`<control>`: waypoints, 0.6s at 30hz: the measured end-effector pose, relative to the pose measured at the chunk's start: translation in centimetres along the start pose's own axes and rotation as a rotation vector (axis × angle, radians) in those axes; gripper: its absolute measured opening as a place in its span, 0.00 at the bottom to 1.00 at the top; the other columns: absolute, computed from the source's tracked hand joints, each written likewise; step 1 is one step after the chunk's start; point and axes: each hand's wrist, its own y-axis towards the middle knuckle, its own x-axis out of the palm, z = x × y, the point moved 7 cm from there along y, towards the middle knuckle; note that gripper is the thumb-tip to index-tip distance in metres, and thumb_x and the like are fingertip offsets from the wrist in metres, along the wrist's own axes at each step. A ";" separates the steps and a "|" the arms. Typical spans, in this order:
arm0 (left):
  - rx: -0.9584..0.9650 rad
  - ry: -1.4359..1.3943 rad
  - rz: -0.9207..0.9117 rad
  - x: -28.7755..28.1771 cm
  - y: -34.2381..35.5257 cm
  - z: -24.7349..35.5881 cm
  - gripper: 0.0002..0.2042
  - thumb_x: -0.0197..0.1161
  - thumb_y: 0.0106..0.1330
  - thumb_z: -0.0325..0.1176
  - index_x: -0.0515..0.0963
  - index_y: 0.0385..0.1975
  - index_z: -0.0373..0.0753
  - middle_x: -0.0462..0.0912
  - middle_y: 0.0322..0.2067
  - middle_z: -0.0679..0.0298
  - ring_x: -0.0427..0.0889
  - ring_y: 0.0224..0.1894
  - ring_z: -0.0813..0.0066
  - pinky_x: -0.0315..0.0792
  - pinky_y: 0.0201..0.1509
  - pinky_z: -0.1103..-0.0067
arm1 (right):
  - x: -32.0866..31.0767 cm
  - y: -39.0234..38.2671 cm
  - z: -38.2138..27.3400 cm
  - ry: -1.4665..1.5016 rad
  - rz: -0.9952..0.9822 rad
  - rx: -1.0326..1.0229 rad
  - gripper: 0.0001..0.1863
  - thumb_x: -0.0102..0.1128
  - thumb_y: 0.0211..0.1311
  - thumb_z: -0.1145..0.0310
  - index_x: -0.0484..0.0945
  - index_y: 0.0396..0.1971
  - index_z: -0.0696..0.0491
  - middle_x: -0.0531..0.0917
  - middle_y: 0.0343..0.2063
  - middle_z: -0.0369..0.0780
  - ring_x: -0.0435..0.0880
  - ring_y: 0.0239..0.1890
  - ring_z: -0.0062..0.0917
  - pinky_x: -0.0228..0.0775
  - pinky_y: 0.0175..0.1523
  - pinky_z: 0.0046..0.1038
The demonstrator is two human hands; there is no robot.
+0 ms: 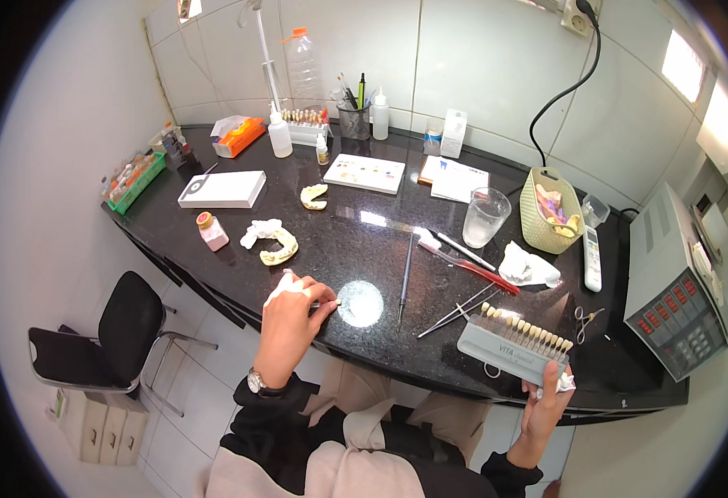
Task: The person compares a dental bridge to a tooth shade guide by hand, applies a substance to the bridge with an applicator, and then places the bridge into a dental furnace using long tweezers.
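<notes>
My left hand [292,311] is at the front edge of the dark counter. Its thumb and forefinger pinch something tiny, too small to make out, beside a round whitish disc [360,304]. My right hand [549,400] grips one end of a grey dental shade guide [503,353], which is tilted over the counter edge. A row of tooth-coloured tabs stands along its top. A crumpled white tissue [566,383] shows by the right fingers. Left of the disc lies a horseshoe-shaped dental cast [278,252], with a smaller cast [312,197] behind it.
Tweezers [455,315], a thin instrument [405,282], a red-handled brush [482,274] and scissors [582,325] lie about. Behind them stand a glass [485,220] and a basket [538,220]. A device [671,290] fills the right end; a pink bottle [212,231] is left.
</notes>
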 end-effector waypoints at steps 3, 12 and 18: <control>0.021 -0.012 0.011 0.2 0.1 0.0 0.05 0.67 0.55 0.31 0.81 0.29 0.39 0.81 0.29 0.67 0.74 0.39 0.66 0.70 0.45 0.73 | 0.5 0.0 -0.2 -0.010 -0.010 0.006 0.17 0.60 0.65 0.60 0.74 0.40 0.60 0.78 0.26 0.35 0.67 0.20 0.12 0.59 0.23 0.18; 0.173 -0.039 0.082 -0.3 0.0 1.2 0.08 0.65 0.56 0.30 0.81 0.36 0.40 0.79 0.34 0.63 0.74 0.42 0.65 0.69 0.48 0.72 | 0.3 0.3 -0.1 0.028 -0.019 0.021 0.16 0.59 0.65 0.60 0.74 0.39 0.59 0.78 0.25 0.35 0.68 0.19 0.13 0.60 0.23 0.18; -0.103 -1.132 -0.254 1.3 -2.7 4.1 0.19 0.62 0.65 0.41 0.75 0.49 0.34 0.81 0.43 0.57 0.78 0.40 0.70 0.75 0.42 0.77 | 7.7 -1.3 -0.3 0.251 -0.105 0.105 0.12 0.55 0.68 0.62 0.72 0.39 0.56 0.77 0.25 0.35 0.70 0.19 0.13 0.60 0.22 0.19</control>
